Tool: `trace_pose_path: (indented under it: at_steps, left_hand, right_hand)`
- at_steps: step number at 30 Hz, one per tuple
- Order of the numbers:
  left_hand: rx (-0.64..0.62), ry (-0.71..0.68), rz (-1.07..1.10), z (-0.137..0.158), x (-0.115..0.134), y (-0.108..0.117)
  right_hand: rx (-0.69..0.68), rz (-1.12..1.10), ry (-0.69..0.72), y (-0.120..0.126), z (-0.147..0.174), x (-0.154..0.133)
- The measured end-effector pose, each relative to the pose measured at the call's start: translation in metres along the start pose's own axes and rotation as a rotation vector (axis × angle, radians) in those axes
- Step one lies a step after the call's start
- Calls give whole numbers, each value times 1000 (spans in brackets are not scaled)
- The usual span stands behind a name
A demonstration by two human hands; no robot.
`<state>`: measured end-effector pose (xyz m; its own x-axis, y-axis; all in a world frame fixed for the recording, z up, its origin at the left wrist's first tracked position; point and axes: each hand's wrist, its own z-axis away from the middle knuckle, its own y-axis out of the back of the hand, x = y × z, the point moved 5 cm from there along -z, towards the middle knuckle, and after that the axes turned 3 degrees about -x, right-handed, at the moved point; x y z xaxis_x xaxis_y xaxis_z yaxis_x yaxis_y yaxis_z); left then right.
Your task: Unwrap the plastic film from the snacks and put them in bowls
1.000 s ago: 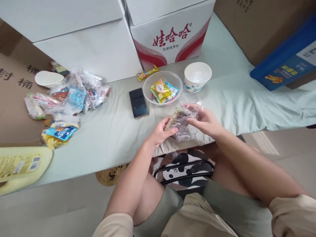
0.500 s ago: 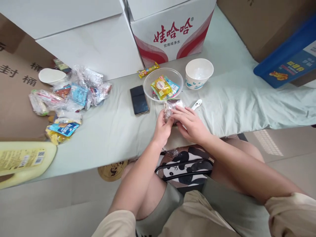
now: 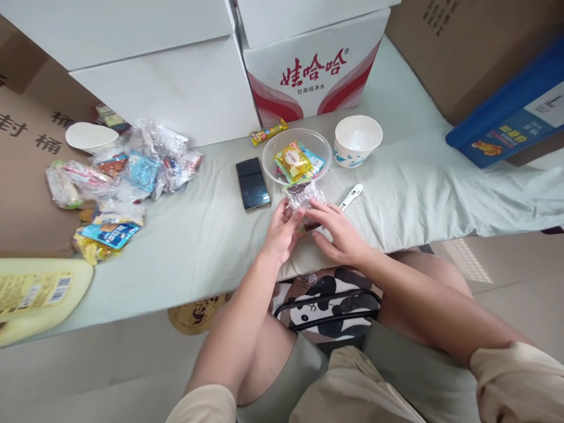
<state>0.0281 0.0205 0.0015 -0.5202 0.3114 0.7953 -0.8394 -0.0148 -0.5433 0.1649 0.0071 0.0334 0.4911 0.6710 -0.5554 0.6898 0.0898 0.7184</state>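
Note:
Near the front edge of the cloth-covered table, a dark snack packet with crinkled clear plastic wrap (image 3: 305,195) is between my hands. My left hand (image 3: 280,233) is closed on its left side, thumb laid over the wrap. From the right, my right hand (image 3: 341,235) grips the wrap with its fingertips; the fingers partly hide the packet. Just beyond is a clear round plastic bowl (image 3: 325,155) with a yellow snack packet (image 3: 293,161) and blue and pink packets in it. A white cutter-like tool (image 3: 351,197) lies right of my right hand.
A phone (image 3: 252,183) lies left of the bowl, a paper bowl (image 3: 358,141) right of it. A yellow snack stick (image 3: 269,132) lies behind. Wrapped snacks (image 3: 141,167) pile up at left. White cartons (image 3: 317,76) line the back; a blue container (image 3: 506,117) leans at right.
My right hand has shifted slightly back from the packet, uncovering more of the wrap and a dark lower end. The view has tilted a little, so the table things sit lower.

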Motion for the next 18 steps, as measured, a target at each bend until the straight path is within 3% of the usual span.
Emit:
trace_pose_path:
  at_steps: [3, 5, 10, 14, 18]
  left_hand:
    - [49, 2, -8, 0, 1, 3]
    - [80, -9, -17, -1, 1, 6]
    - [114, -74, -64, -1, 5, 11]
    - [151, -215, -99, -1, 12, 16]
    - [191, -317, -160, -3, 13, 22]
  right_hand:
    - [123, -58, -73, 23, -1, 23]
    - [125, 38, -138, 36, 0, 45]
    - [-169, 375, -336, 42, 12, 94]
    - [-233, 350, -331, 51, 21, 93]
    - [-193, 127, -498, 63, 27, 80]
